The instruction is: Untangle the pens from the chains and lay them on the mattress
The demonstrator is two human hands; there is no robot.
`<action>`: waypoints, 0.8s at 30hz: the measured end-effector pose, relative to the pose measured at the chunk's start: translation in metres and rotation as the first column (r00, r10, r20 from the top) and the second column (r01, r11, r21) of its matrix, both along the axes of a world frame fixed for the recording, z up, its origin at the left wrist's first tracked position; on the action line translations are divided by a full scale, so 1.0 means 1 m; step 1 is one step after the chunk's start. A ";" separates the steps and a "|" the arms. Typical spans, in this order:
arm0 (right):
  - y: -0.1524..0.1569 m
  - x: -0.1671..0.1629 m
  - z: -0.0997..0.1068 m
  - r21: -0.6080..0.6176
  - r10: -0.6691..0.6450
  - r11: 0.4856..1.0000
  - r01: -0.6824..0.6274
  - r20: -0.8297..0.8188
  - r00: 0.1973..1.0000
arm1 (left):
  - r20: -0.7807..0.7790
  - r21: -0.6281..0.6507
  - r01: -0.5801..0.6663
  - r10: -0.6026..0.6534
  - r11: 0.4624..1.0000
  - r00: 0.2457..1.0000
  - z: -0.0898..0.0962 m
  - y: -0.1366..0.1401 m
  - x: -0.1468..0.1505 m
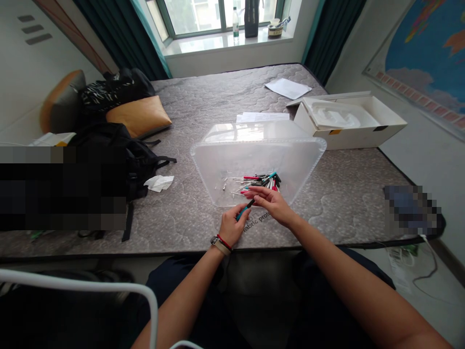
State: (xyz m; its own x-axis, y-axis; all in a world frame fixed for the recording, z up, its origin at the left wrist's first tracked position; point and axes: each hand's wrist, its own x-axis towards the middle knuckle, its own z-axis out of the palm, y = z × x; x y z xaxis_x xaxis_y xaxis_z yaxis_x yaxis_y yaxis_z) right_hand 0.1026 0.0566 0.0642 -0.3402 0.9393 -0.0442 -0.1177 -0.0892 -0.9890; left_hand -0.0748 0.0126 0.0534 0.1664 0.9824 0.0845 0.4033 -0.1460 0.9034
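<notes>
My left hand (231, 228) is closed around a pen (243, 211) with a blue barrel and a black end, which tilts up to the right. The thumb and forefinger of my right hand (273, 204) meet at the pen's black end, while its other fingers stretch out to the left. Just beyond both hands is a clear plastic bin (232, 160). In it lies a loose pile of pens and pen parts (267, 180) in black, red, blue and white. My right hand hides part of the pile.
A white box (348, 138) with a plastic tray stands right of the bin, papers (288, 88) behind. At left are a black backpack (136, 165), a tan cushion (140, 116) and a crumpled tissue (160, 183). A white tube frame (109, 287) crosses the lower left.
</notes>
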 end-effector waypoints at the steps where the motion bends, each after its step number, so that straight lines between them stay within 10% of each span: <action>1: 0.000 0.001 0.000 0.000 0.026 1.000 -0.026 -0.008 1.000 | -0.007 0.006 0.000 0.000 1.000 1.000 -0.001 0.000 0.000; 8: 0.001 0.006 -0.002 0.154 -0.097 0.987 0.049 0.324 0.941 | -0.060 0.034 0.021 -0.019 0.999 0.998 -0.009 0.000 -0.002; 24: 0.003 0.018 -0.001 0.174 0.085 0.970 -0.171 0.418 0.905 | -0.090 0.093 0.060 -0.052 0.994 0.995 -0.007 0.002 -0.012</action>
